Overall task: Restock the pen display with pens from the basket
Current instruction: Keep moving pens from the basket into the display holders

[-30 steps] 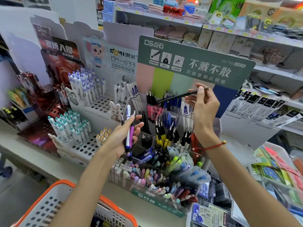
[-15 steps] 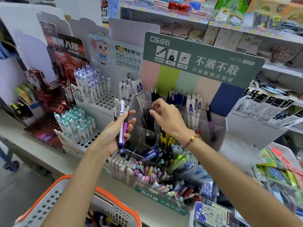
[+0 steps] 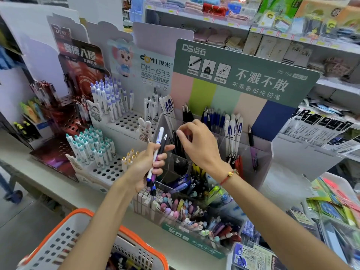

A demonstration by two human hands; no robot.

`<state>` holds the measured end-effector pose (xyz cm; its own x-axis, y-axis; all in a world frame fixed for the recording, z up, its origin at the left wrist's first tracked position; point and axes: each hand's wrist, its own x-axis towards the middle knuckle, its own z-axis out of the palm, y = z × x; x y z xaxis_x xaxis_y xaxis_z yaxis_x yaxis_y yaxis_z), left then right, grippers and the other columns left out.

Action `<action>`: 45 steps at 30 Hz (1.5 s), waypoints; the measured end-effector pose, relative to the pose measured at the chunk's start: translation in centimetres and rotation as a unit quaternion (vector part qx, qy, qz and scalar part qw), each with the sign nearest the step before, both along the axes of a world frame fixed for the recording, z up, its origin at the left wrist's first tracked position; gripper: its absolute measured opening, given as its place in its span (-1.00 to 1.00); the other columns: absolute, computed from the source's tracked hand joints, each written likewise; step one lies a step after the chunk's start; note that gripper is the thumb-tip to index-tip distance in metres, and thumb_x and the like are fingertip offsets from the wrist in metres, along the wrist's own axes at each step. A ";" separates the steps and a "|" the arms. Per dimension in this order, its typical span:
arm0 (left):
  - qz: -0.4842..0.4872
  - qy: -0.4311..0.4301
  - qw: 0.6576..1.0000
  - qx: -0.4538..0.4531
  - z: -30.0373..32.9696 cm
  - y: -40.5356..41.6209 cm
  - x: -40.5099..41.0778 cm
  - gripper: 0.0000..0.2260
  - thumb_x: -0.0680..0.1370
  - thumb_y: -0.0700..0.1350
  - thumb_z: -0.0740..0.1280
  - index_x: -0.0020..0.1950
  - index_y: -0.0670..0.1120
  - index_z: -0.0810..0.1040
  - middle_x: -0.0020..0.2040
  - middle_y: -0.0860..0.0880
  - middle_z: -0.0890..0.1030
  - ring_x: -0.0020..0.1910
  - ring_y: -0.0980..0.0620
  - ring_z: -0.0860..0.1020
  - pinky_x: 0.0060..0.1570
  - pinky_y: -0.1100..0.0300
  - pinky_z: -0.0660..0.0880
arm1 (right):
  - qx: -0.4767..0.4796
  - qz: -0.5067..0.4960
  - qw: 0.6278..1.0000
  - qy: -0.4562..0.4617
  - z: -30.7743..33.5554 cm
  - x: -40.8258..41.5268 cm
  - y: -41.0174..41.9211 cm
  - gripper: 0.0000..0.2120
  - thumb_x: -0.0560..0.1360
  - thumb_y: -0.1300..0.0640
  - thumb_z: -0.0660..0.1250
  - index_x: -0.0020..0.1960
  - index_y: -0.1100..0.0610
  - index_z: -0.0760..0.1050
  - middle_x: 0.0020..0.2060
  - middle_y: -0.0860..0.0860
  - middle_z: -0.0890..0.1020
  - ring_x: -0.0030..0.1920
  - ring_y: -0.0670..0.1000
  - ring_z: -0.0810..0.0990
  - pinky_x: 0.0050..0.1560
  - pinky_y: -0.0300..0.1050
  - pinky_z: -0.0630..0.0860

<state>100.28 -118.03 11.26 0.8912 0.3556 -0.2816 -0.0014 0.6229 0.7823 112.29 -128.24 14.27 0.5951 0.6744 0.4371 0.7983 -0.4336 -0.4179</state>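
The orange-rimmed basket [image 3: 91, 244] sits low at the left. The left hand [image 3: 144, 164] still grips a few spare pens [image 3: 156, 158] upright. A second ago the right hand [image 3: 196, 145] held a black pen aloft; now its curled fingers are down at the clear display [image 3: 259, 152], apparently seating that pen among the black ones [image 3: 178, 145].

Pens [image 3: 156, 158] upright in fist; clear display [image 3: 243, 151] half-stocked.

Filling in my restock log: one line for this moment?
left hand: holds pens | right hand: fingers at black pens in display | basket: below
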 end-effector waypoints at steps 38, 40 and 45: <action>-0.138 -0.004 0.989 -0.059 0.9 -8.0 5.9 -0.66 0.59 -0.13 0.06 0.27 -0.21 0.45 -0.39 0.05 0.20 -0.57 0.18 0.16 -0.61 0.34 0.06 | 0.361 -0.215 0.906 -0.052 1.7 6.8 -13.6 -0.87 0.59 0.18 0.30 0.06 0.23 0.53 -0.14 -0.02 0.60 -0.22 -0.24 0.55 -0.13 -0.32 0.54; -0.132 -0.015 0.986 -0.102 0.9 -8.2 6.2 -0.73 0.54 -0.14 0.03 0.12 -0.20 0.41 -0.39 0.03 0.21 -0.58 0.18 0.17 -0.62 0.34 0.06 | 0.245 -0.187 0.951 -0.010 1.9 7.7 -13.0 -0.88 0.56 0.19 0.35 0.05 0.22 0.57 -0.16 -0.02 0.62 -0.20 -0.09 0.58 -0.08 -0.15 0.58; -0.119 -0.016 0.989 -0.087 0.6 -8.3 5.7 -0.89 0.57 -0.18 0.03 -0.11 -0.12 0.30 -0.39 0.03 0.25 -0.58 0.18 0.19 -0.64 0.37 0.07 | 0.068 -0.199 0.977 0.047 2.5 9.3 -11.9 -0.84 0.50 0.10 0.42 0.04 0.15 0.64 -0.09 0.05 0.69 -0.13 -0.03 0.59 -0.15 -0.20 0.44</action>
